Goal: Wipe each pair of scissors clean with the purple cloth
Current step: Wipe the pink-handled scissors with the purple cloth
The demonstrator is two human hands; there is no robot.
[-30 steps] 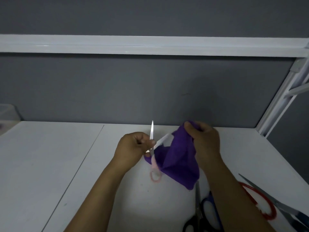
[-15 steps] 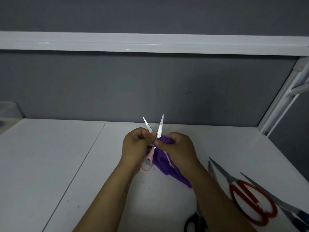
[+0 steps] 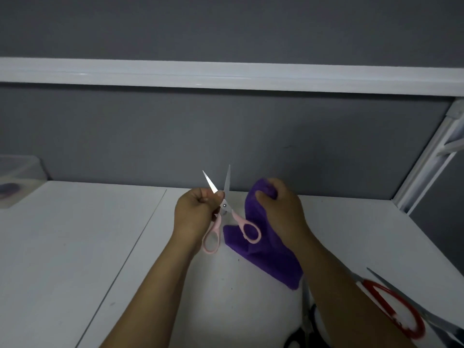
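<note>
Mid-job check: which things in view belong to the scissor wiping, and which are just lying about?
Job: pink scissors, in the left hand; purple cloth, in the right hand; red-handled scissors; black-handled scissors.
Lying about: clear plastic box, far left.

Shiny metal blades on pink plastic-handled scissors, soft matt purple cloth, smooth white table

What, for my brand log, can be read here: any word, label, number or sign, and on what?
None can be read.
pink scissors: no marking shows.
purple cloth: plain.
red-handled scissors: no marking shows.
clear box at far left: too blurred to tell.
</note>
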